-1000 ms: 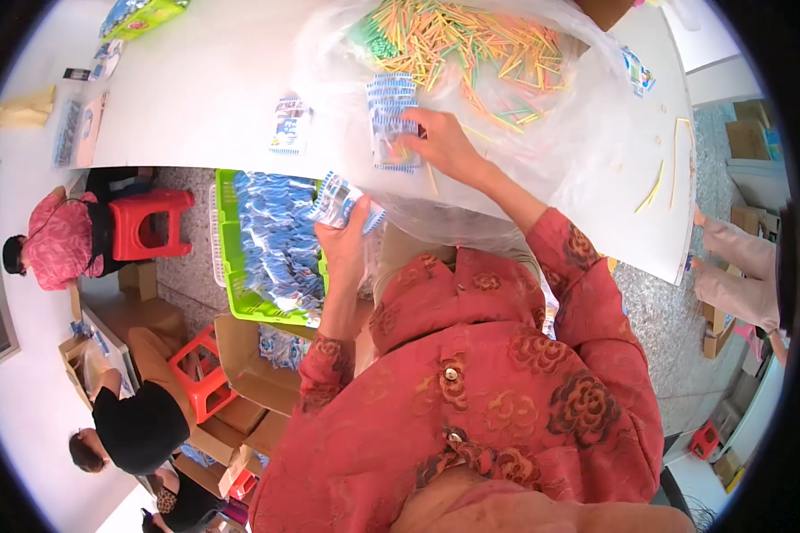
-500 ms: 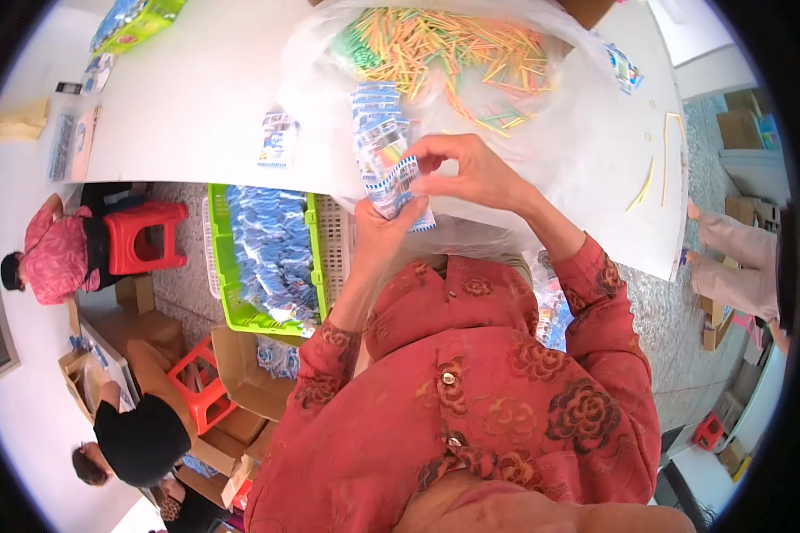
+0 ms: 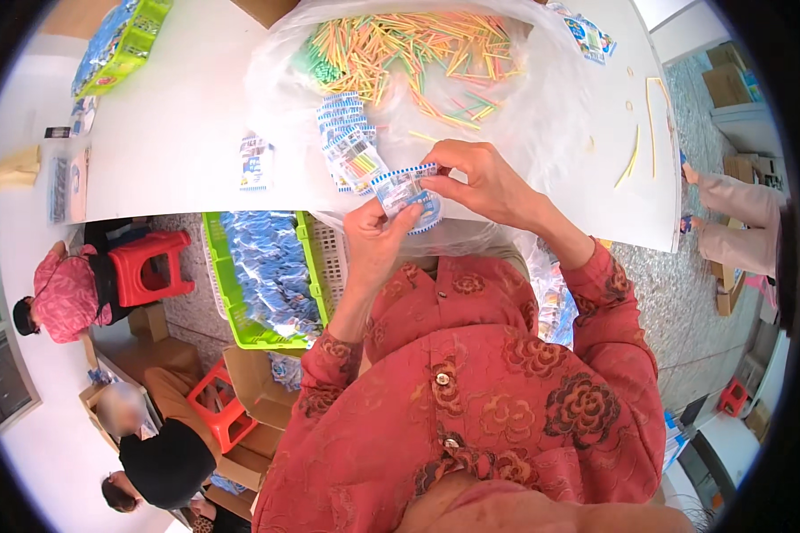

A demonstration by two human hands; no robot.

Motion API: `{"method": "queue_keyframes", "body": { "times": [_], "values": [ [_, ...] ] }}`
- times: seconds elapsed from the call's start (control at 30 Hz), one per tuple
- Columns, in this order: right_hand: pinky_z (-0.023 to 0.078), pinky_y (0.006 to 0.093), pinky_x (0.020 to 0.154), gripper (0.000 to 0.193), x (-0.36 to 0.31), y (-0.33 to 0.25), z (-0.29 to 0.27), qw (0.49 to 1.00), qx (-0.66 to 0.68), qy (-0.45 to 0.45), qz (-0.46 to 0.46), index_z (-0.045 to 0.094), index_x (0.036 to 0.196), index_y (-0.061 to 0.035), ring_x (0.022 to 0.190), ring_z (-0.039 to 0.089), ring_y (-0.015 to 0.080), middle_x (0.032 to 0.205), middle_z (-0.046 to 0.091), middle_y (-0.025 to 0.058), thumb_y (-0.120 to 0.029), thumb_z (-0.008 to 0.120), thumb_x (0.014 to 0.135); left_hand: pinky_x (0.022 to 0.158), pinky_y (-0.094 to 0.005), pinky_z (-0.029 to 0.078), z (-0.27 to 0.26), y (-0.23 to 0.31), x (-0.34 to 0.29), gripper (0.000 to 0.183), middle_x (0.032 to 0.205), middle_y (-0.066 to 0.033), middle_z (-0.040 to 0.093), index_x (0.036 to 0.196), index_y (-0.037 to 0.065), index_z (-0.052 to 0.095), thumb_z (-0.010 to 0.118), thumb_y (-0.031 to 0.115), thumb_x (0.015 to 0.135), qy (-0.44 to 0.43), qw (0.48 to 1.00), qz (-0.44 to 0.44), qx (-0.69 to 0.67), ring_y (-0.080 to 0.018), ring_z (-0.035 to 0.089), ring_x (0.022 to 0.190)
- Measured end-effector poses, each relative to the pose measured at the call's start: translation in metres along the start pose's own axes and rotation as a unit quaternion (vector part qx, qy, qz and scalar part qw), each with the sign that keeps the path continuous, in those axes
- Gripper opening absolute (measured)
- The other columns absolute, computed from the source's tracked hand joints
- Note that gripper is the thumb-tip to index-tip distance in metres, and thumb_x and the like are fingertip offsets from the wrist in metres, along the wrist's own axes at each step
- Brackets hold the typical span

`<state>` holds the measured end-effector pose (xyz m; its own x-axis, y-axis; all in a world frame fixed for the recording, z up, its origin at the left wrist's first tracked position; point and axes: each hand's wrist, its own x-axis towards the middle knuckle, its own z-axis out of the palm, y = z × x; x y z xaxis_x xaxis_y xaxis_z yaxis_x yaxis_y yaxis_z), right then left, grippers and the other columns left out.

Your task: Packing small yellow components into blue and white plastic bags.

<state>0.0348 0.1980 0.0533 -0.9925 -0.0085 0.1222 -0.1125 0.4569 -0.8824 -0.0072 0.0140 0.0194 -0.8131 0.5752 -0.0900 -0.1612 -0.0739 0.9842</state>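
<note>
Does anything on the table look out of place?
A few yellow strips lie loose at the right of the table, one bent, apart from the heap of coloured sticks, so they seem stray.

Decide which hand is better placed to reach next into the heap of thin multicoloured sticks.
Probably the right hand: it is nearer the heap. The left hand, farther back, also grips the small blue-white plastic packet and could hold it alone.

**Printing seen, none legible**

The held packet carries blue and dark print inside blue-striped edges. Similar printing shows on the fanned packets, on the lone packet lying left of them, and on the far packets at upper right. All the lettering is too small to make out.
</note>
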Motion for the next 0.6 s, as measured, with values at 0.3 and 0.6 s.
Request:
{"method": "queue_keyframes", "body": {
  "times": [0.3,0.6],
  "values": [
    [0.044,0.0226,0.071,0.022,-0.008,-0.001,-0.011,0.992,0.123,0.032,0.008,0.057,0.098,-0.0029,0.074,0.051,0.0072,0.089,0.057,-0.0005,-0.004,0.063,0.077,0.066,-0.0209,0.045,0.001,0.002,-0.002,0.018,0.083,-0.0011,0.064,0.093,-0.002,0.064,0.067,0.004,0.077,-0.021,0.999,-0.021,-0.031,-0.0053,0.055,0.072],
    [0.043,0.0212,0.073,0.016,-0.009,0.005,-0.004,0.988,0.136,0.018,0.065,0.057,0.099,-0.0015,0.078,0.05,0.0054,0.089,0.057,-0.0004,-0.008,0.058,0.083,0.081,-0.0306,0.049,-0.015,-0.008,0.018,0.02,0.1,-0.0049,0.062,0.104,0.004,0.057,0.058,0.009,0.084,0.055,0.928,-0.158,-0.333,-0.0143,0.06,0.09]
  ]
}}
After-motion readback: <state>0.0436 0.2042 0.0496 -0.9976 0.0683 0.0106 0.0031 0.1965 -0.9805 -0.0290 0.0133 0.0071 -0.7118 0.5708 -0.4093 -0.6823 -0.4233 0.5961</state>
